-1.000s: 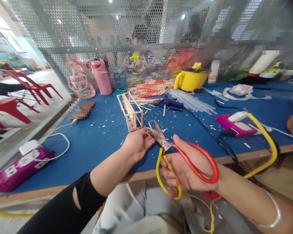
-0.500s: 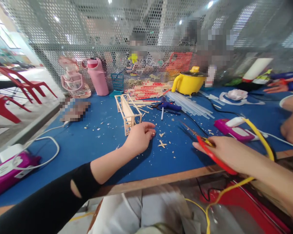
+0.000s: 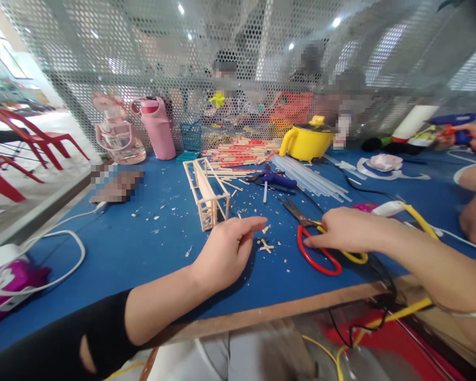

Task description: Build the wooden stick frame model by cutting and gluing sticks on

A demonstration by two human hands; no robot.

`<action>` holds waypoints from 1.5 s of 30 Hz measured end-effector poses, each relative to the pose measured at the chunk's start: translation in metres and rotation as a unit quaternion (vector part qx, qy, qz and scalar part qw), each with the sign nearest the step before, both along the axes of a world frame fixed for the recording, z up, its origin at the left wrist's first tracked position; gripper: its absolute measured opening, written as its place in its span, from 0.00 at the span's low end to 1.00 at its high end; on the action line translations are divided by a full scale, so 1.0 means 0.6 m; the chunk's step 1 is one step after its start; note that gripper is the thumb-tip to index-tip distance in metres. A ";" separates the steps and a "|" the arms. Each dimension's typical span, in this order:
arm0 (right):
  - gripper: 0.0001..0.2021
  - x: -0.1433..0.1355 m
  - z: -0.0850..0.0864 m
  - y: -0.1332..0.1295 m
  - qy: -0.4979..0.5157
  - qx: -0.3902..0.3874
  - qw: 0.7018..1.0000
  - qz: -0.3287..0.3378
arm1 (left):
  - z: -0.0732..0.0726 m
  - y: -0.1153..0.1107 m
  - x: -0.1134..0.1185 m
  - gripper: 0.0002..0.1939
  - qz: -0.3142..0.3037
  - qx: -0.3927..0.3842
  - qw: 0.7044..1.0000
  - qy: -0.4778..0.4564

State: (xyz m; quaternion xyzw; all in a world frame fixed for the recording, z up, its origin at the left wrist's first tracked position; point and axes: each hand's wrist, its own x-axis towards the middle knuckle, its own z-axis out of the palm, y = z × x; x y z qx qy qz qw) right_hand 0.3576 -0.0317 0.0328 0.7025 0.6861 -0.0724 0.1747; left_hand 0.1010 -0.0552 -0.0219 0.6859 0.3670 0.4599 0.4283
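Note:
My left hand (image 3: 230, 248) is over the table in front of the wooden stick frame (image 3: 208, 196). Its index finger points right and the thumb is tucked below; whatever the fingers may hold is hidden. My right hand (image 3: 351, 230) grips the red-and-yellow scissors (image 3: 319, 259) by the handles, low at the tabletop, with the blades slightly apart and pointing away to the left. Between the hands lies a small cross of glued sticks (image 3: 265, 246), among scattered wood chips. The stick frame stands on its own, a long open box shape.
A blue glue gun (image 3: 275, 179) rests beside clear glue sticks (image 3: 309, 177) and a pile of red-tipped sticks (image 3: 241, 153). Behind stand a yellow pot (image 3: 307, 142) and a pink bottle (image 3: 157, 129). At far right, another person's hand (image 3: 474, 136) holds a glue gun.
My right hand has brought the scissors down and leftward, turned flatter to the table. The left hand has moved slightly nearer me, its index finger straighter. The co-worker's hand has raised a glue gun.

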 end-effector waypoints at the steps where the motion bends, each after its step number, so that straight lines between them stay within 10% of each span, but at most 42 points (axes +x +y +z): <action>1: 0.28 -0.004 0.005 0.000 0.003 0.002 1.000 0.008 | 0.000 -0.005 -0.004 0.17 -0.005 -0.019 1.000 -0.014; 5: 0.17 -0.063 0.013 -0.027 0.129 0.136 0.976 0.111 | 0.000 -0.017 -0.011 0.23 -0.011 -0.150 0.984 -0.091; 9: 0.08 -0.146 -0.008 -0.054 0.327 0.194 0.880 0.284 | 0.012 -0.021 -0.011 0.32 -0.019 -0.325 0.924 -0.202; 14: 0.06 -0.189 -0.039 -0.040 0.420 0.212 0.833 0.291 | 0.028 -0.033 -0.025 0.26 0.028 -0.448 0.847 -0.284; 29: 0.11 -0.232 -0.019 -0.027 0.241 0.318 0.749 0.528 | 0.042 -0.064 -0.062 0.29 0.107 -0.477 0.746 -0.452; 33: 0.09 -0.232 -0.017 -0.008 0.265 0.344 0.724 0.535 | 0.031 -0.072 -0.085 0.21 0.139 -0.449 0.805 -0.362; 37: 0.06 -0.239 -0.030 0.024 0.294 0.444 0.717 0.450 | 0.038 -0.023 -0.104 0.21 0.283 -0.245 0.916 -0.144; 45: 0.05 -0.244 -0.054 0.039 0.319 0.479 0.726 0.378 | 0.024 0.064 -0.110 0.10 0.097 -0.105 0.988 0.056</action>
